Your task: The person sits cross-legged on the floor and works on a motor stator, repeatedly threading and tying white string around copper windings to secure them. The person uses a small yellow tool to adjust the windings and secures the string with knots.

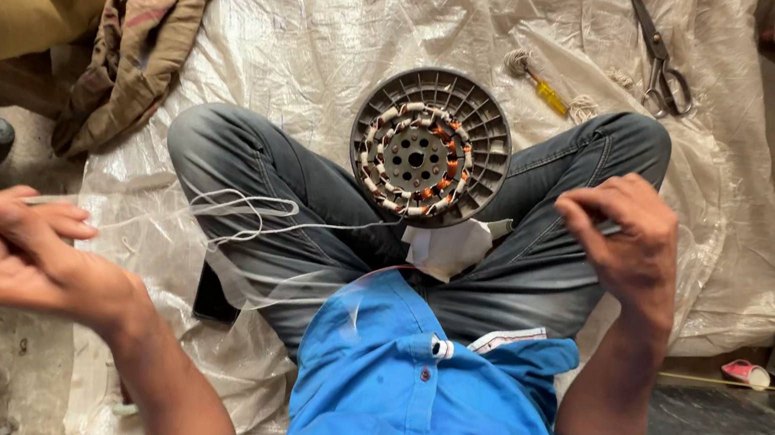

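Hands [322, 249] apart, white cord [247, 213] between

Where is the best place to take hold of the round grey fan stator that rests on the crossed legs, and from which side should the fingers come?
Probably the outer ribbed rim of the stator, taken from the two sides or from above. It leans face-up against the jeans, so the rim is exposed, while the copper windings in the middle look delicate and a white thread runs to them.
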